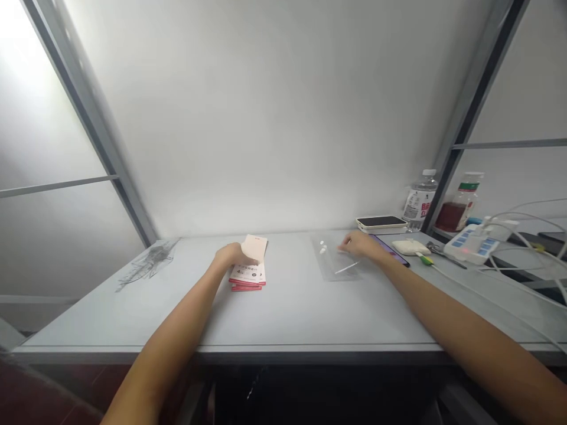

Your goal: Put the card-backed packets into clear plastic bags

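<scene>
My left hand (230, 255) is closed at the left edge of a pale card (254, 247), its fingers partly hidden behind it. Just below lies a small stack of white, red-edged printed packets (248, 274), which the card overlaps. My right hand (355, 242) is over the right side of a clear plastic bag (328, 271). Its fingertips are pinched together, and whatever they grip is too small to make out. Several small white pieces (323, 248) and a thin white stick (347, 267) lie on or in the bag.
A crumpled clear, dark-patterned plastic piece (148, 262) lies at the left of the white table (283, 321). On the right are a phone (381, 222), a purple-screened phone (392, 251), a white charger (410, 247), a bottle (420, 200), a jar (458, 203), and a power strip (478, 242) with cables.
</scene>
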`<state>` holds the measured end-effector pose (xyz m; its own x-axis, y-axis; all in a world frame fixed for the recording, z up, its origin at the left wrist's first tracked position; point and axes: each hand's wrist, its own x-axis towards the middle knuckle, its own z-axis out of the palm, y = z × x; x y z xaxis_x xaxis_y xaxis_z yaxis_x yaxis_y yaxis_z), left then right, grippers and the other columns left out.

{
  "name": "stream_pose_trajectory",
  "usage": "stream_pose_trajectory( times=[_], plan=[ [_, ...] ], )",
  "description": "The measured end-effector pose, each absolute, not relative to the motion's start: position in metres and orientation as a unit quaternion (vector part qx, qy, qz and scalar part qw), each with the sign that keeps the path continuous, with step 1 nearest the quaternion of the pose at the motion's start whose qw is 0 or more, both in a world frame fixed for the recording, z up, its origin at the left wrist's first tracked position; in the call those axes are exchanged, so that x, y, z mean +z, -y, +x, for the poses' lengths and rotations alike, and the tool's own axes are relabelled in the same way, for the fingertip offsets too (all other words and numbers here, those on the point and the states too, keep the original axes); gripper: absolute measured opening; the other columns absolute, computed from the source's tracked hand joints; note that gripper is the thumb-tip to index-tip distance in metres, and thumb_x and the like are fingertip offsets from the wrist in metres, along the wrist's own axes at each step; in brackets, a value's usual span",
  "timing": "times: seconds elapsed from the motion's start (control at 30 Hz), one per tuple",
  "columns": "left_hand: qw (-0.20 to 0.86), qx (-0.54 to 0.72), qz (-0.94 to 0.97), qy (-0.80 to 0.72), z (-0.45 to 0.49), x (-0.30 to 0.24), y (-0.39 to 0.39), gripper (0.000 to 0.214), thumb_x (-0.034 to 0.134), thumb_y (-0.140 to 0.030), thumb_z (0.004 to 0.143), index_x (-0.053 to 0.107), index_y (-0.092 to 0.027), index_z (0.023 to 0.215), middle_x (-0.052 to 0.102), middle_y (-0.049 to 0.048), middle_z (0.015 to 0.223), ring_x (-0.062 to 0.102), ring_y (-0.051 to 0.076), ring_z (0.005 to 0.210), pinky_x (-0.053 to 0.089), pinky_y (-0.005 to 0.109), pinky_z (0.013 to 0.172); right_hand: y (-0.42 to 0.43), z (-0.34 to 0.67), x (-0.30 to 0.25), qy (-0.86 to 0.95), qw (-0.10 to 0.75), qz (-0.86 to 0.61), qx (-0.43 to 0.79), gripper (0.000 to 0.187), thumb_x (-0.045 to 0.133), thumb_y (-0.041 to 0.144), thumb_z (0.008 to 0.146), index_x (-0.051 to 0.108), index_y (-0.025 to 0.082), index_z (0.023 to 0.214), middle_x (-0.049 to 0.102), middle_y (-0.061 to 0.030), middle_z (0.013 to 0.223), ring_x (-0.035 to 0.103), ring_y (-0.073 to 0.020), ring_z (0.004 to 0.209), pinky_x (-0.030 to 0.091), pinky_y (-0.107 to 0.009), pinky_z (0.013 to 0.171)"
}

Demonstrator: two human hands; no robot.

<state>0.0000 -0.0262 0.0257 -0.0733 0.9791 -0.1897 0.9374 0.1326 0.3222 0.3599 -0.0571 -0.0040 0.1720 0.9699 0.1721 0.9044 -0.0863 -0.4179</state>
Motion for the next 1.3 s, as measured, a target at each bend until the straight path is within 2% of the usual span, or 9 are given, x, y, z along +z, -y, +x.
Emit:
stream_pose_trajectory(
  times=[0.17,0.3,0.53,0.67,0.8,0.93,1.07,1.2,1.3],
  plan=[
    [0.234,0.126,0.666,-0.697,-0.001,0.023,0.019,0.032,0.07,-0.038,0.053,0.056,-0.017,0.073,0.069,0.0101,0.079,0.063,0.023,0.07,0.042,0.026,0.054,0.062,0.35,0.006,0.639,0.254,-0.718,0.103,0.021,0.054,0.035,0.075,0.063,0.016,0.076,0.064,-0.004,0.072,0.055,-0.0136,0.059,0.039,-0.024,0.055],
    [0.232,0.178,0.673,-0.68,0.003,0.021,0.016,0.022,0.063,-0.036,0.063,0.054,-0.016,0.065,0.067,0.0086,0.073,0.063,0.021,0.068,0.04,0.024,0.051,0.066,0.344,0.01,0.648,0.32,-0.681,0.118,0.026,0.05,0.039,0.077,0.062,0.017,0.083,0.06,-0.0012,0.068,0.051,-0.0114,0.055,0.038,-0.023,0.054],
    [0.286,0.285,0.698,-0.591,0.015,0.027,0.028,0.033,0.047,-0.049,0.076,0.05,-0.017,0.068,0.063,0.0033,0.07,0.06,0.014,0.063,0.041,0.022,0.052,0.078,0.334,0.016,0.655,0.445,-0.592,0.148,0.033,0.048,0.042,0.077,0.064,0.015,0.088,0.051,0.0014,0.054,0.047,-0.0113,0.046,0.039,-0.024,0.051],
    [0.396,0.354,0.709,-0.463,0.031,0.033,0.046,0.04,0.051,-0.055,0.073,0.05,-0.015,0.068,0.06,0.0038,0.064,0.057,0.014,0.056,0.041,0.023,0.05,0.081,0.321,0.013,0.659,0.469,-0.581,0.095,0.037,0.045,0.04,0.08,0.066,0.014,0.095,0.053,0.0008,0.055,0.047,-0.0116,0.047,0.04,-0.025,0.054],
    [0.452,0.34,0.718,-0.405,0.051,0.032,0.068,0.04,0.051,-0.053,0.073,0.051,-0.015,0.061,0.056,0.0017,0.056,0.052,0.011,0.048,0.036,0.022,0.045,0.085,0.304,0.008,0.68,0.472,-0.56,0.038,0.041,0.043,0.036,0.083,0.066,0.013,0.106,0.059,-0.002,0.063,0.049,-0.0126,0.053,0.042,-0.026,0.06],
    [0.403,0.339,0.721,-0.451,0.062,0.027,0.076,0.039,0.049,-0.048,0.074,0.046,-0.015,0.053,0.051,0.0003,0.05,0.048,0.01,0.045,0.032,0.022,0.044,0.096,0.29,0.008,0.697,0.487,-0.525,0.024,0.041,0.043,0.038,0.084,0.066,0.015,0.11,0.062,-0.0044,0.072,0.053,-0.0143,0.06,0.045,-0.027,0.064],
    [0.35,0.361,0.7,-0.507,0.059,0.023,0.07,0.037,0.046,-0.044,0.076,0.041,-0.017,0.052,0.051,0.0015,0.052,0.049,0.011,0.048,0.033,0.023,0.045,0.104,0.285,0.01,0.686,0.545,-0.472,0.1,0.041,0.047,0.044,0.084,0.064,0.018,0.11,0.062,-0.0051,0.08,0.057,-0.0125,0.057,0.049,-0.028,0.058],
    [0.337,0.391,0.714,-0.473,0.055,0.021,0.063,0.038,0.043,-0.049,0.079,0.044,-0.017,0.06,0.052,0.0008,0.059,0.049,0.011,0.053,0.037,0.023,0.047,0.105,0.284,0.011,0.671,0.576,-0.418,0.206,0.039,0.049,0.048,0.083,0.062,0.02,0.106,0.063,-0.0077,0.102,0.065,-0.0178,0.077,0.052,-0.027,0.055],
    [0.352,0.399,0.719,-0.446,0.055,0.02,0.062,0.036,0.043,-0.051,0.08,0.051,-0.016,0.073,0.057,0.0016,0.067,0.052,0.011,0.058,0.041,0.022,0.051,0.105,0.281,0.012,0.668,0.587,-0.376,0.261,0.034,0.047,0.049,0.085,0.057,0.021,0.101,0.06,-0.0081,0.113,0.065,-0.0203,0.089,0.055,-0.03,0.064]
  ],
)
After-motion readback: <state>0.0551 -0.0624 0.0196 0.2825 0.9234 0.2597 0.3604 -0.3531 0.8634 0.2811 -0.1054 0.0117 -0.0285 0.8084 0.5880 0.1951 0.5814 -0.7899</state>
